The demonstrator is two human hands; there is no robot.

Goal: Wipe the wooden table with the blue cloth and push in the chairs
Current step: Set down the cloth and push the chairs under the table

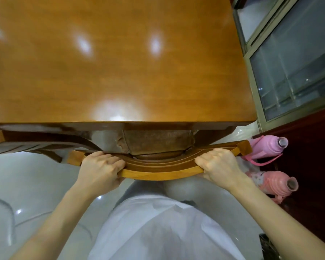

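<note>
The left hand (101, 167) and the right hand (219, 164) are both curled shut around the curved top rail of a wooden chair (161, 170), one near each end, fingers over the rail's far side. Between the hands the chair's brown padded seat (158, 141) sits tucked under the edge of the bench (120, 62), whose glossy wooden top stretches away beyond the hands. No blue cloth shows in view. Beyond the right hand, two pink flasks (266, 147) stand on the floor beside a glazed cabinet (293, 68).
</note>
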